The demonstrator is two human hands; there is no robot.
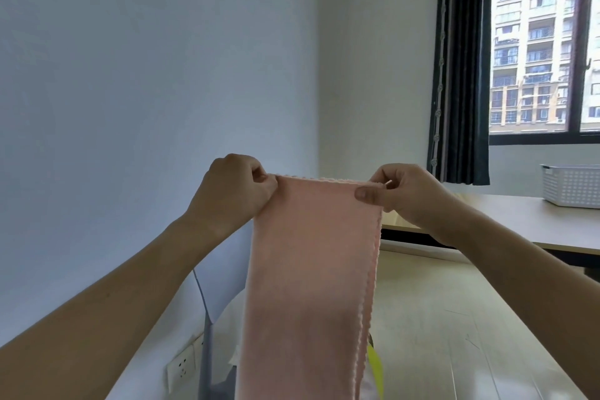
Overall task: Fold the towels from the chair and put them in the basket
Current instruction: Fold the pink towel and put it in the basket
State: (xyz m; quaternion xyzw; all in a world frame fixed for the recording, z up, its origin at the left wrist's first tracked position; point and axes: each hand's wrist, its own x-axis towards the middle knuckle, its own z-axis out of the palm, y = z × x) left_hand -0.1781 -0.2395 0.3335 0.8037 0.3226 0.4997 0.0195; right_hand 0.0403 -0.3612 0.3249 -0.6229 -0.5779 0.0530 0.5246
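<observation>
Hanging doubled lengthwise, the pink towel (308, 286) is pinched at its top corners by left hand (232, 187) and right hand (407, 193).

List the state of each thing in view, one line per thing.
Pink towel: held up, hanging down, doubled lengthwise.
Left hand: pinches the towel's top left corner.
Right hand: pinches the top right corner.
White basket: upright on the table; contents hidden.
Curtain: drawn aside.

left hand (234, 187) and right hand (404, 193) raised, fingers pinched.
</observation>
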